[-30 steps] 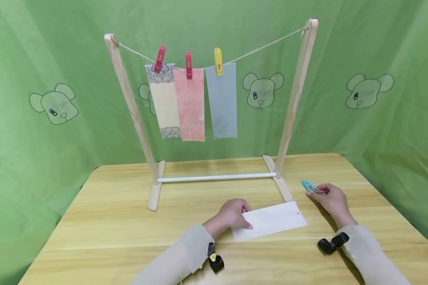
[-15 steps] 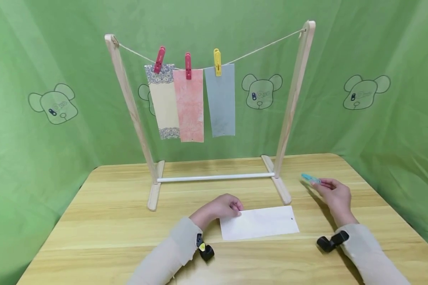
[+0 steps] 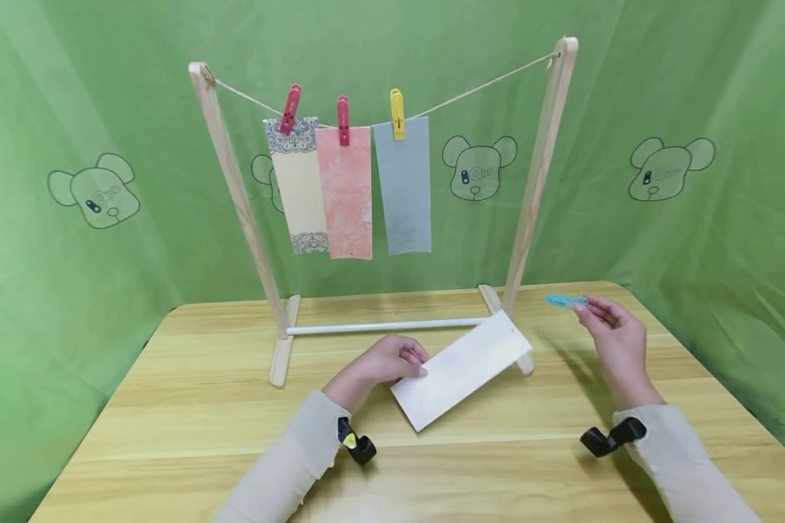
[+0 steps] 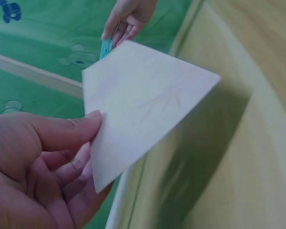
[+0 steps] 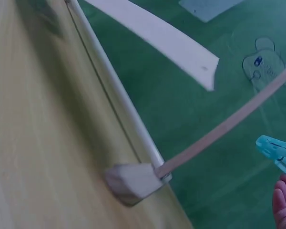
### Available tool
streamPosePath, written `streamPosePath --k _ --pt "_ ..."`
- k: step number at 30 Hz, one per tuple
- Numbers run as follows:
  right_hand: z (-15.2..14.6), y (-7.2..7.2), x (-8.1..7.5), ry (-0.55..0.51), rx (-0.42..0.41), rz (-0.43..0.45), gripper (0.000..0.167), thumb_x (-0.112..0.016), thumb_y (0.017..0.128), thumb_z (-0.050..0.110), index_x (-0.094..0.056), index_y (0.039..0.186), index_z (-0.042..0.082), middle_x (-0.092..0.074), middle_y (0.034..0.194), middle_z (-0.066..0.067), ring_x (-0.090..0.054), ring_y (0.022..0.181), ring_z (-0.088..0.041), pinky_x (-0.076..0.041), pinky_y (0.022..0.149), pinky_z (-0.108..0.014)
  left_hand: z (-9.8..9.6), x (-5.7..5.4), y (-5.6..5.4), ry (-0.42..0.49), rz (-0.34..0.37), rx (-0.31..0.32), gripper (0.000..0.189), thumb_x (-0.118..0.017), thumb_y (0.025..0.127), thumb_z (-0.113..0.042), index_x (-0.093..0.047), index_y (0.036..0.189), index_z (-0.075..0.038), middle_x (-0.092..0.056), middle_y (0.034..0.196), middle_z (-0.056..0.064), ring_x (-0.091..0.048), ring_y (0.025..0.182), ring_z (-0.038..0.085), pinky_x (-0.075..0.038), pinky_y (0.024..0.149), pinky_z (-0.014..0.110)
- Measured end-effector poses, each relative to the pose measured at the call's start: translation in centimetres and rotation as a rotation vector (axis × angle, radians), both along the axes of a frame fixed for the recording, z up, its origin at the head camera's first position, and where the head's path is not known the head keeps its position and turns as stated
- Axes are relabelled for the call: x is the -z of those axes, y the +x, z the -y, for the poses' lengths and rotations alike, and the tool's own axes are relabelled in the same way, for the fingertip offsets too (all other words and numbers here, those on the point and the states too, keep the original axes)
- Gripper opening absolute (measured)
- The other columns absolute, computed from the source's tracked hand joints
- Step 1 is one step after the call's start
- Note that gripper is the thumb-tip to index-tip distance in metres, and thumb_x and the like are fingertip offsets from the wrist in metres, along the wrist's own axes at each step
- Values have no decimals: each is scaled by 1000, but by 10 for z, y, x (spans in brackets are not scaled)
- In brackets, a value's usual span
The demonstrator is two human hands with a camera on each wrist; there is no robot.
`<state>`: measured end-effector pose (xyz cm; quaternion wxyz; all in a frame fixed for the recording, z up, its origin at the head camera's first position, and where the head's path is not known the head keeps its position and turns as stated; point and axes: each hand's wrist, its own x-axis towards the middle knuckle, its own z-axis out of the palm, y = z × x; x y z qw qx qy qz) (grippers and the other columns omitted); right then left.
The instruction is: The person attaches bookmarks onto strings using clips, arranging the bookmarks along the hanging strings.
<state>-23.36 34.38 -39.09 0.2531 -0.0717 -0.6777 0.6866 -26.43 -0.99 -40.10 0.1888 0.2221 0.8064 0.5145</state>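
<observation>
My left hand pinches one end of a pale, nearly white paper card between thumb and fingers. The card is tilted above the table, its far end with a small hole raised in front of the rack's right foot. In the left wrist view the thumb lies on the card's face. To the right, my right hand pinches a light blue clothespin above the table, pointing left. The right wrist view catches the clothespin and only some fingertips.
A wooden rack carries a string. From it hang a patterned card and a pink card under red clothespins, and a blue-grey card under a yellow clothespin. A white rod joins the rack's feet.
The card has lifted from the table, its hole end swinging up, while my left hand has moved left and up. My right hand has raised the blue clothespin slightly.
</observation>
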Motion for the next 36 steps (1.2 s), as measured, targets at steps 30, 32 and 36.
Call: streamPosePath --k 30,32,36 --pt "90 -26 -119 56 -219 -170 36 -74 81 11 -61 111 0 -64 96 0 -63 83 -7 -53 76 -15 0 -27 -13 411 -38 -327 20 -65 84 3 -58 103 7 -62 87 6 -60 68 9 -56 63 28" --pt "96 -29 -128 67 -226 -173 35 -75 80 12 -61 110 2 -64 96 -1 -63 83 -8 -53 76 -15 -1 -28 -14 423 -37 -336 20 -65 84 4 -58 103 6 -60 87 5 -60 68 9 -55 62 27" --pt "103 -33 -149 71 -238 -165 37 -77 77 14 -61 109 5 -64 97 -1 -61 85 -10 -53 76 -14 -4 -31 -14 452 -37 -350 18 -64 84 5 -58 101 6 -60 87 5 -59 69 9 -54 60 24"
